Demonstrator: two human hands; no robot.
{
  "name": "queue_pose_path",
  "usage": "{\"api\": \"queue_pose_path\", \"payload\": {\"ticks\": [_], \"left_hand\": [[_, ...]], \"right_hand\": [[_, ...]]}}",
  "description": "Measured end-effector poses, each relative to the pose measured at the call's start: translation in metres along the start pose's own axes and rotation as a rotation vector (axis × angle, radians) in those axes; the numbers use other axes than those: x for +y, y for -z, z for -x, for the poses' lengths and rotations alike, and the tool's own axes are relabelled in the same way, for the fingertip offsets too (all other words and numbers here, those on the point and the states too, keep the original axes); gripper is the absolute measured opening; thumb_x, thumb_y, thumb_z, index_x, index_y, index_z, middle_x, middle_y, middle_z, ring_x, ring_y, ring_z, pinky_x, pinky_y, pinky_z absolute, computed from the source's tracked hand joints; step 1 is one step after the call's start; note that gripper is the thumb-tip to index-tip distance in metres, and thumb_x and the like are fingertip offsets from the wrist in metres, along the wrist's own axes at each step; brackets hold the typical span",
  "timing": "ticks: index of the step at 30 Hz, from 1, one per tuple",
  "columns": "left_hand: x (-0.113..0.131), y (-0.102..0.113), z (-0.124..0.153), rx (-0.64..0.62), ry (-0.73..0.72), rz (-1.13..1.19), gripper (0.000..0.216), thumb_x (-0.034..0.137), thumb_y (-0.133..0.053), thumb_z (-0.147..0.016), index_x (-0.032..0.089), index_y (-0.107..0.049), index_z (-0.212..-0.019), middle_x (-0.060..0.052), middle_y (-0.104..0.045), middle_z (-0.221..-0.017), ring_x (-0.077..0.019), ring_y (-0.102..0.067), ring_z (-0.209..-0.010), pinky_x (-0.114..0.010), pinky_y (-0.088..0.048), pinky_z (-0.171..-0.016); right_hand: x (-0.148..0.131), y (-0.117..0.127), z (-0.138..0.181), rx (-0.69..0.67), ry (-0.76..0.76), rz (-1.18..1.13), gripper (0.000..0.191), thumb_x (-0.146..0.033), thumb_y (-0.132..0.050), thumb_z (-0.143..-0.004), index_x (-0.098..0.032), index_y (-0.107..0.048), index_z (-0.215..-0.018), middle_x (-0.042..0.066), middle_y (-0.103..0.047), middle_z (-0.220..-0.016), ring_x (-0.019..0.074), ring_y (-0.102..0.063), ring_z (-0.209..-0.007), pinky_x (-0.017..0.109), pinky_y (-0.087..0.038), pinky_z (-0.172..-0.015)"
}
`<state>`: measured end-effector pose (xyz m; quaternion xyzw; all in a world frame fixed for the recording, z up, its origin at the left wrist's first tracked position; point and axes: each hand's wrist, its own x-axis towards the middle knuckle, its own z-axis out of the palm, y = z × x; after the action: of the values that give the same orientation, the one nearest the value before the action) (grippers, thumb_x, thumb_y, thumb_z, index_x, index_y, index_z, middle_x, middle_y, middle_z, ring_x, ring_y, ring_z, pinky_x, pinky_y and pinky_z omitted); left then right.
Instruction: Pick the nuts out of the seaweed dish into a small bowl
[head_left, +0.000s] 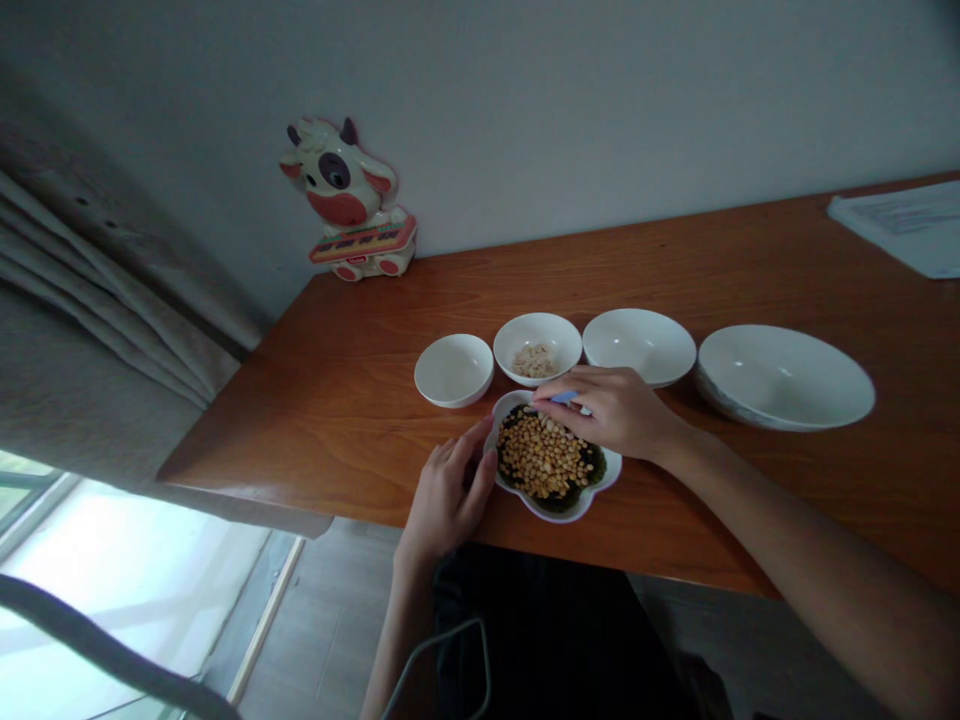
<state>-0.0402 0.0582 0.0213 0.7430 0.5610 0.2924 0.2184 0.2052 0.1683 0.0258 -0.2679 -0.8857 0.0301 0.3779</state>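
While the right grip (619, 412) is pinching a small blue implement (564, 397) whose working end the fingers are hiding, the left grip (448, 490) is holding the left rim of a scalloped dish (613, 470). That dish is sitting near the front edge of the bench (360, 420), carrying yellow kernels (541, 455) over dark grains (598, 463). Its glossy wall is suggesting a stiff, fairly light, somewhat slippery piece, with the raised lobes of the rim offering the surest hold; the kernels are probably behaving as hard, light and prone to roll, best taken by their edges. Palm down, the right hand is hovering over the dish's far side, its forearm slanting in from the lower right. The left forearm is rising from below the bench edge, thumb and fingers curving inward. Beyond, four white bowls (454, 370) are standing in a row, the second from the left containing pale flakes (534, 360).
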Motion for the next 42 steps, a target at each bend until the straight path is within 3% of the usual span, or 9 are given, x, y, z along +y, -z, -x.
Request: {"api": "queue_pose_path", "payload": {"ticks": [11, 20, 33, 42], "left_hand": [[-0.0018, -0.0013, 0.0013, 0.004, 0.002, -0.011, 0.042, 0.035, -0.046, -0.108, 0.021, -0.052, -0.147, -0.012, -0.068, -0.139, -0.0272, -0.066, -0.124, -0.042, -0.05, -0.105], [-0.0022, -0.0021, 0.0007, 0.01, -0.006, -0.029, 0.041, 0.035, -0.045, -0.108, 0.021, -0.053, -0.145, -0.012, -0.069, -0.135, -0.0274, -0.067, -0.12, -0.043, -0.053, -0.103], [-0.0027, -0.0015, 0.0011, 0.005, 0.007, -0.021, 0.041, 0.036, -0.045, -0.108, 0.02, -0.053, -0.145, -0.012, -0.071, -0.132, -0.027, -0.068, -0.118, -0.042, -0.052, -0.101], [-0.0026, -0.0013, 0.0008, 0.009, -0.004, -0.023, 0.041, 0.035, -0.046, -0.108, 0.02, -0.053, -0.145, -0.012, -0.07, -0.133, -0.0267, -0.068, -0.118, -0.041, -0.052, -0.101]], "right_hand": [[-0.0013, 0.0015, -0.0014, 0.046, 0.0, -0.035, 0.013, -0.03, -0.066, -0.096, -0.023, -0.077, -0.097, -0.002, -0.081, -0.092, 0.0139, -0.074, -0.077, 0.028, -0.057, -0.07], [-0.0037, 0.0078, -0.0018, 0.253, -0.033, -0.002, 0.014, -0.022, -0.066, -0.096, -0.025, -0.074, -0.106, 0.0, -0.08, -0.087, 0.0131, -0.072, -0.07, 0.027, -0.057, -0.068], [-0.0031, 0.0071, -0.0021, 0.244, 0.038, 0.128, 0.019, -0.021, -0.067, -0.096, -0.023, -0.069, -0.115, 0.0, -0.08, -0.089, 0.0148, -0.072, -0.073, 0.029, -0.057, -0.068], [-0.0034, 0.0065, -0.0027, 0.251, 0.006, 0.118, 0.016, -0.022, -0.066, -0.097, -0.021, -0.071, -0.112, 0.002, -0.079, -0.09, 0.0148, -0.07, -0.072, 0.028, -0.053, -0.067]]}}
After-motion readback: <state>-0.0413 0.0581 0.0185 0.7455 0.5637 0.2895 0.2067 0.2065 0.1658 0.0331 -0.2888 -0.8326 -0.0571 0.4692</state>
